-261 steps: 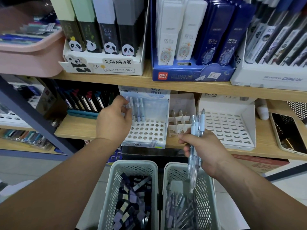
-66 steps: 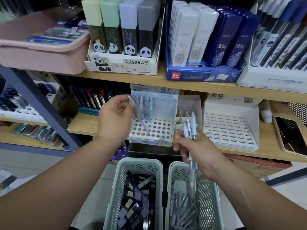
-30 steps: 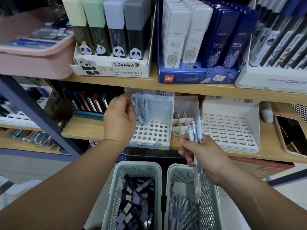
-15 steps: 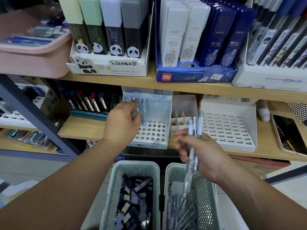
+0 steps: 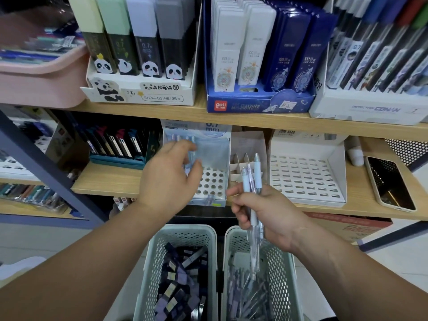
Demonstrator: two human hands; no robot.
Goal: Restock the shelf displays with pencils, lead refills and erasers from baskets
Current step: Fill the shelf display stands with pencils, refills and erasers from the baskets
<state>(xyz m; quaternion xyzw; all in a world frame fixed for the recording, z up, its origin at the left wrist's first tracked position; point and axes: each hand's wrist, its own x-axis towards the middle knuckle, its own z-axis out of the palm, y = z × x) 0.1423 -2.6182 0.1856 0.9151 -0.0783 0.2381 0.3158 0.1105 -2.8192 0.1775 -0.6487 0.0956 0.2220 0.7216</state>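
The wooden shelf (image 5: 108, 181) carries the pencil display box (image 5: 214, 181), a pale-blue carton marked 0.7 mm with a white floor of round holes. Below and in front of that box stand two mint mesh baskets. The left basket (image 5: 150, 262) holds lead refill boxes (image 5: 178, 288), and the right basket (image 5: 283, 274) holds loose pencils (image 5: 250, 295). On the board above the box sit a panda lead carton (image 5: 159, 92) and a blue Deli carton (image 5: 259, 105). A white slotted tray (image 5: 305, 179) stands to the right of the box, with a small cardboard divider box (image 5: 247, 144) between them.

The left hand (image 5: 166, 179) hangs right in front of the box's left half. Its fingers (image 5: 183, 145) are apart and loosely bent, blurred, with nothing seen in them. A few pencils stand at the box's back left, behind those fingers. The right hand (image 5: 271, 214) is just below the box's right front corner, above the right basket. Its fingers (image 5: 240, 218) are clamped round a small bunch of mechanical pencils (image 5: 251, 177), with the caps pointing up and the tips down. A phone (image 5: 391, 184) lies on the shelf far right of the box.
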